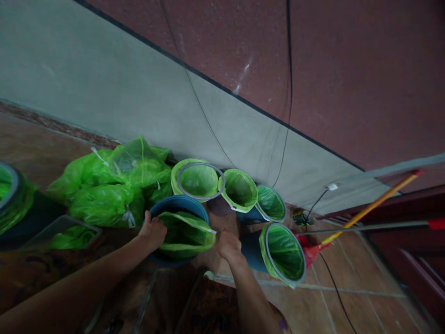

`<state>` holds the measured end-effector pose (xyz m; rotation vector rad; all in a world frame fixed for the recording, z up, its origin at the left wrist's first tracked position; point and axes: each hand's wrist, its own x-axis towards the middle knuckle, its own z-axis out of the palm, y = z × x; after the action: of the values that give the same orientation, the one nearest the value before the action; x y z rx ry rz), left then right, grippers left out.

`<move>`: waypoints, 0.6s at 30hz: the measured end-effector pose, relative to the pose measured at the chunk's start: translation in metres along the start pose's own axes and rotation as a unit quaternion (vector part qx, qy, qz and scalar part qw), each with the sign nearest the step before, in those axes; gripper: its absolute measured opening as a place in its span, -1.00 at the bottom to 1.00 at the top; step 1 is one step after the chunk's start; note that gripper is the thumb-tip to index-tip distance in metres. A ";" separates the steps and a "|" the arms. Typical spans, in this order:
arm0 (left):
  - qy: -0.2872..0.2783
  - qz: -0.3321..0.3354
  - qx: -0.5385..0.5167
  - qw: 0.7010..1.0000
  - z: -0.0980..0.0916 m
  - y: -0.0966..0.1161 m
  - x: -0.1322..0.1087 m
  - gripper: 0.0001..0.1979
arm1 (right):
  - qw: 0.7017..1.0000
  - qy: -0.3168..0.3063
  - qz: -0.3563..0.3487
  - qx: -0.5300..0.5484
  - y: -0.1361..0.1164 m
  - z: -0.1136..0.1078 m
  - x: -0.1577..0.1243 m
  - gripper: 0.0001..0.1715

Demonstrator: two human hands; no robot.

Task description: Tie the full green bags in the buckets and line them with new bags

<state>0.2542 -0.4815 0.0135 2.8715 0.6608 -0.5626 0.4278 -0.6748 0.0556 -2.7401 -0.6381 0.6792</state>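
A blue bin (179,205) stands on the floor by the wall, with a green plastic liner bag (184,230) partly spread over its mouth. My left hand (152,232) grips the liner at the bin's left rim, fingers curled. On the right rim, my right hand (227,245) pinches the liner's other edge. Both forearms reach in from the bottom of the view.
Several more bins lined in green stand close behind and to the right (198,180) (239,188) (284,251). Tied green bags (114,185) are heaped to the left. A yellow-handled broom (371,206) and a cable (333,283) lie at the right, near a wall.
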 end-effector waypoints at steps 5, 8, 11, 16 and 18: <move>-0.002 0.011 -0.029 1.000 -0.017 0.015 -0.009 -0.62 | 0.965 0.055 -0.232 -0.106 -0.059 0.019 0.006 -0.53; -0.008 0.023 -0.044 0.999 -0.022 0.021 -0.015 -0.61 | 0.948 0.010 -0.282 -0.147 -0.079 0.041 0.019 -0.55; -0.018 0.033 -0.049 0.998 -0.021 0.022 -0.019 -0.62 | 0.954 -0.010 -0.231 -0.191 -0.083 0.061 0.034 -0.52; -0.006 0.019 -0.043 0.999 -0.032 0.006 -0.027 -0.60 | 0.977 -0.007 -0.134 -0.167 -0.074 0.049 0.050 -0.62; 0.009 0.007 -0.027 1.000 -0.041 -0.007 -0.030 -0.60 | 0.989 0.029 -0.081 -0.119 -0.068 0.033 0.053 -0.62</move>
<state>0.2396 -0.4782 0.0626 2.8317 0.6474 -0.5093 0.4293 -0.5864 0.0295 -2.8672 -0.9726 0.5147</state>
